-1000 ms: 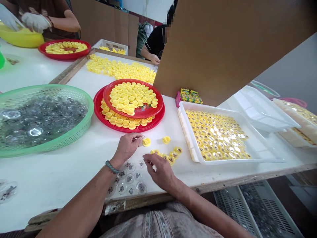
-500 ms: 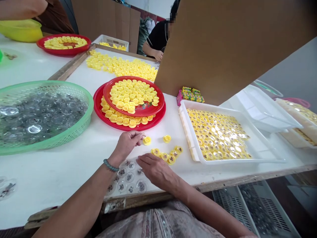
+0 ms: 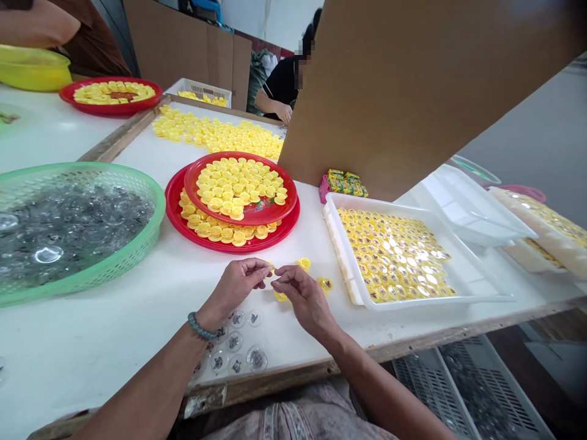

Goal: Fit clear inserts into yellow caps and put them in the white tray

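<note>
My left hand [image 3: 239, 282] is closed in a pinch just in front of the stacked red plates. Facing it, my right hand [image 3: 303, 298] also pinches, its fingertips almost meeting the left ones. Whatever lies between the fingers is too small and covered to make out. Below the left hand, several clear round discs [image 3: 234, 341] with small printed animal figures lie near the table edge. A yellow rose-shaped piece [image 3: 303, 263] sits behind the right hand. To its right is a yellow piece with a printed clear top [image 3: 325, 284]; others are partly hidden by the hand.
A green basket [image 3: 156, 214] of clear discs stands left. Red plates [image 3: 174, 226] hold yellow pieces. At right, a white tray [image 3: 332, 241] holds rows of topped yellow pieces. A cardboard panel [image 3: 389, 91] leans behind. Two other people work across the table.
My right hand first moved left over the clear discs, then rose to my left hand's fingertips. One disc seems gone from the group. The view has shifted slightly.
</note>
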Motion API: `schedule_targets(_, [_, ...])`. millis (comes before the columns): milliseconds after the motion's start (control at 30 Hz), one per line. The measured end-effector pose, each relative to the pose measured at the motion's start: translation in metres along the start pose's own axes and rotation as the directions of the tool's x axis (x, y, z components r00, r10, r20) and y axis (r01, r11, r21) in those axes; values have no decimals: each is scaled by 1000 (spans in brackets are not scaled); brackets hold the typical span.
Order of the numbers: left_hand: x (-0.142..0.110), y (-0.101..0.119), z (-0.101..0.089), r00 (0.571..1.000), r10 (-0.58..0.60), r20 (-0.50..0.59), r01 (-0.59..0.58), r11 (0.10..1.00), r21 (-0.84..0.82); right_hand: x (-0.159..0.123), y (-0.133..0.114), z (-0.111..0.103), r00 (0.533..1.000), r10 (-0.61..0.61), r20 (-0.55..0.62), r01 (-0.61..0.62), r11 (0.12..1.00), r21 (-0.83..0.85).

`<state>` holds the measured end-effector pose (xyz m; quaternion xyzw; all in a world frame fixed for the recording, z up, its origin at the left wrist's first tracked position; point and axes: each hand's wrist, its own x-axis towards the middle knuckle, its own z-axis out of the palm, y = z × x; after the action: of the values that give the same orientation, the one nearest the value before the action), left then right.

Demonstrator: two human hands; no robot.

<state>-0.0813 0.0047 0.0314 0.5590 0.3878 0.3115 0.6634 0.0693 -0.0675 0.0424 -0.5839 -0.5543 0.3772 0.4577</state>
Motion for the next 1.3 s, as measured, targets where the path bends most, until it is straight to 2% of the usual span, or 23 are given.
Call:
schedule_targets(67, [-1,1,0,1000,12,3,-12,1000,-26,4,-3,-4,998,-45,-33,42,996,-80])
schedule_targets(167, [-2,3,0,999,26,33,-24,998,-50,5,-4,-8,999,-39,9,40,991,-126])
schedule_targets(233, [-3,5,0,998,28,60,-24,998,-65,6,-2,-7,1000,-2,30,4,997,-73])
schedule_targets(433, [-3,8,1,999,18,40,-14,995,-99,12,1,-3,996,74,-46,-65,982,177])
schedule_targets(567, [-3,9,0,999,23,45,-18,993,-117,16,-1,-3,996,86,-40,-76,974,213])
schedule_targets(700, [-4,12,-2,997,41,63,-37,996,-75,16,1,-5,999,27,-38,-24,996,86])
schedule_targets(867, [-4,11,0,996,21,86,-20,1000,-12,15,-1,-11,994,-102,31,106,982,-159])
schedule_targets(967, [-2,5,2,999,1,46,0,1000,-19,17,-3,-12,981,-187,56,195,929,-315])
schedule_targets(1100, [2,-5,5,1000,2,7,-2,995,-103,23,-4,-6,957,-267,114,287,809,-513])
schedule_targets(1200, [4,-9,4,1000,4,-6,-5,992,-125,28,-2,0,949,-281,142,312,774,-552])
schedule_targets(1300, [4,-8,-1,999,9,-37,-11,998,-57,34,5,-3,955,-272,122,295,811,-506])
